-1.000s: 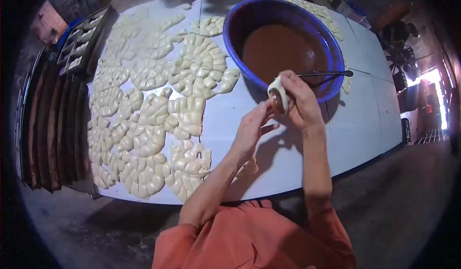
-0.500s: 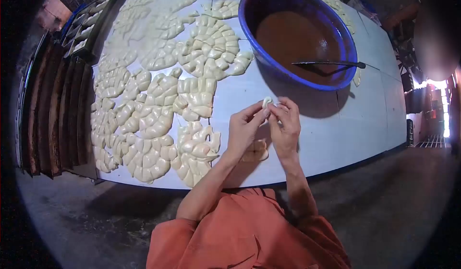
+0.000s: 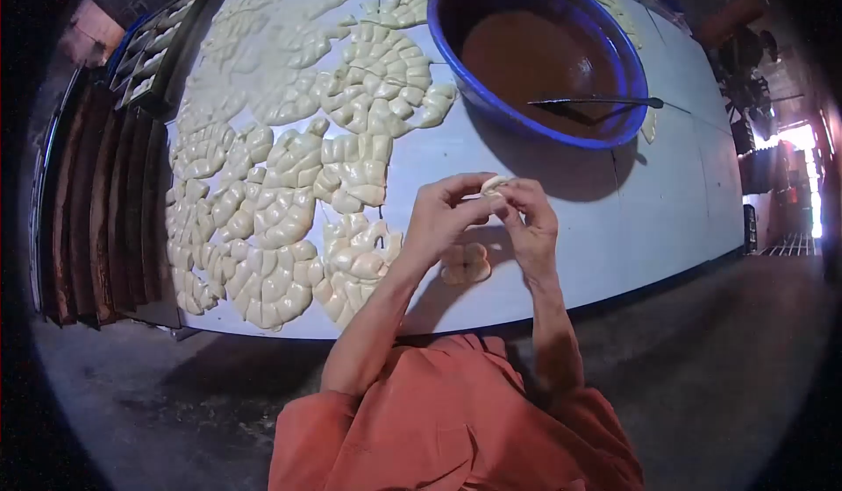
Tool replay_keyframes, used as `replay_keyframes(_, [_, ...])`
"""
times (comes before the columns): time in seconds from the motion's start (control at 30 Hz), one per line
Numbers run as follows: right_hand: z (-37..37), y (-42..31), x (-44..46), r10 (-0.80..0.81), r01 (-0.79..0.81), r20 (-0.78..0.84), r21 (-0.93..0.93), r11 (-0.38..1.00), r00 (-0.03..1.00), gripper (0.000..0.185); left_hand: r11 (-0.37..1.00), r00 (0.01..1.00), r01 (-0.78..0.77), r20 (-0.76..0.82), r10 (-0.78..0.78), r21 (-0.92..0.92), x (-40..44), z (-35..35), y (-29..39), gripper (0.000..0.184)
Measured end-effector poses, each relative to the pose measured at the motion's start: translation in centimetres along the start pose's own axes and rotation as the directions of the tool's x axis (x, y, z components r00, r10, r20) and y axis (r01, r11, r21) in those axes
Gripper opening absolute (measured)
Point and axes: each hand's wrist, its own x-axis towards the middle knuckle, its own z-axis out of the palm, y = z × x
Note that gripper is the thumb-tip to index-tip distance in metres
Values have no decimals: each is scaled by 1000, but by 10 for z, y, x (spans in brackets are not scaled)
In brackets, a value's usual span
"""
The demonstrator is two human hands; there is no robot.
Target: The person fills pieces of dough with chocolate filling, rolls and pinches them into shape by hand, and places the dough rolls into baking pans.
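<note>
A small pale piece of dough [image 3: 495, 186] is pinched between the fingertips of my left hand [image 3: 449, 215] and my right hand [image 3: 531, 225], above the white table [image 3: 649, 228]. Just below my hands, a few joined dough pieces [image 3: 465, 264] lie on the table near its front edge. Many flattened, joined dough pieces [image 3: 272, 219] cover the left side. Beyond my right hand stands a blue basin [image 3: 447, 35] of brown filling [image 3: 535, 57], with a dark-handled utensil [image 3: 605, 101] resting across its near side.
Dark upright trays [image 3: 96, 210] stand in a row left of the table. Behind them is a rack [image 3: 158, 53] holding pale pieces. More dough [image 3: 605, 0] lies along the table's far right edge, behind the basin.
Both hands have come down and nearer from beside the basin with the dough piece. Its brown filling showed earlier and is now hidden. The utensil rests in the basin, away from my right hand.
</note>
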Motion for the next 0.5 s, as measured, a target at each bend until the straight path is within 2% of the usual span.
replay_keyframes(0.03, [0,0,2,-69,68,-17,-49,996,997,28,998,998,-67,-6,67,11,-1,2,-2,27])
replay_keyframes(0.07, [7,0,0,-65,64,-22,-51,997,998,28,991,991,-133,-14,133,21,-3,3,-5,24])
replay_keyframes(0.1, [24,-10,2,-40,58,-181,93,994,983,25,980,980,-199,-22,199,31,-4,4,-7,22])
replay_keyframes(0.13, [35,-16,3,8,74,-330,234,970,944,23,981,981,-193,-22,194,32,-4,4,-8,22])
replay_keyframes(0.2, [35,-7,1,-41,110,-332,190,976,942,24,951,971,-233,-2,238,201,-5,0,-10,22])
replay_keyframes(0.27, [30,8,-3,-287,236,-196,-247,940,937,22,939,973,-229,18,232,257,-8,-2,-14,25])
replay_keyframes(0.3, [31,6,-2,-357,258,-259,-349,901,897,19,907,966,-256,49,254,333,-12,-1,-14,27])
replay_keyframes(0.33, [29,6,-3,-350,249,-261,-351,903,900,19,870,958,-282,80,274,403,-16,1,-14,28])
replay_keyframes(0.47, [17,0,-10,-279,164,-270,-380,910,922,13,929,976,-216,96,196,300,-32,14,-3,31])
replay_keyframes(0.5, [14,-6,-11,-131,39,-250,-342,939,959,15,938,982,-190,44,185,290,-27,13,-12,30])
